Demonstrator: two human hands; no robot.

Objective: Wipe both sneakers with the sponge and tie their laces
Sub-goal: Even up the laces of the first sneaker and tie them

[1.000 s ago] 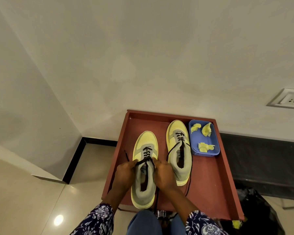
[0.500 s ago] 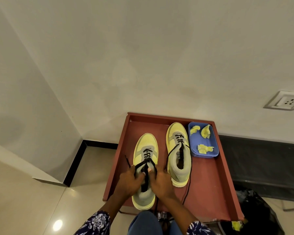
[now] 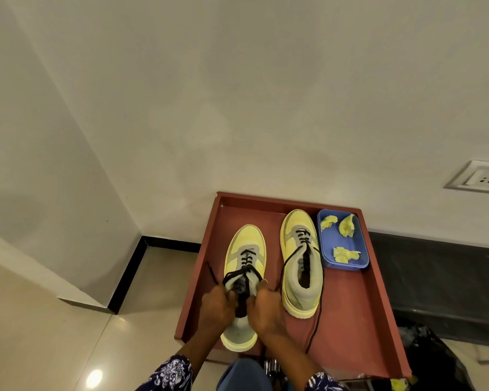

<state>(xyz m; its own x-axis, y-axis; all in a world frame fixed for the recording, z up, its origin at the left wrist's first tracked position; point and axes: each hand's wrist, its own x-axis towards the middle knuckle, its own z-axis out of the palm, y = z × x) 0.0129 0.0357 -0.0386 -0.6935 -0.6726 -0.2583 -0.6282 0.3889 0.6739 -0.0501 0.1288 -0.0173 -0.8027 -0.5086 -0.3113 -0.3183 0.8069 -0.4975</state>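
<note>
Two yellow-and-grey sneakers stand toes away from me on a red-brown tray (image 3: pixel 350 320). The left sneaker (image 3: pixel 244 249) has black laces (image 3: pixel 244 270) drawn up over its tongue. My left hand (image 3: pixel 216 309) and my right hand (image 3: pixel 266 309) are close together over its opening, each gripping a lace strand. The right sneaker (image 3: pixel 301 266) lies untied, its loose lace (image 3: pixel 318 311) trailing down the tray. Torn yellow sponge pieces (image 3: pixel 346 255) sit in a blue dish (image 3: pixel 359 265) at the tray's far right.
The tray sits against a cream wall, with a wall corner and black skirting to the left. A wall socket (image 3: pixel 480 179) is at the right. A black bag (image 3: pixel 435 359) lies at the bottom right, with a yellow scrap (image 3: pixel 397 384) by the tray's near corner.
Both hands have come down toward the heel of the left sneaker and closer together, pulling the lace strands with them. The right sneaker and the dish have not moved.
</note>
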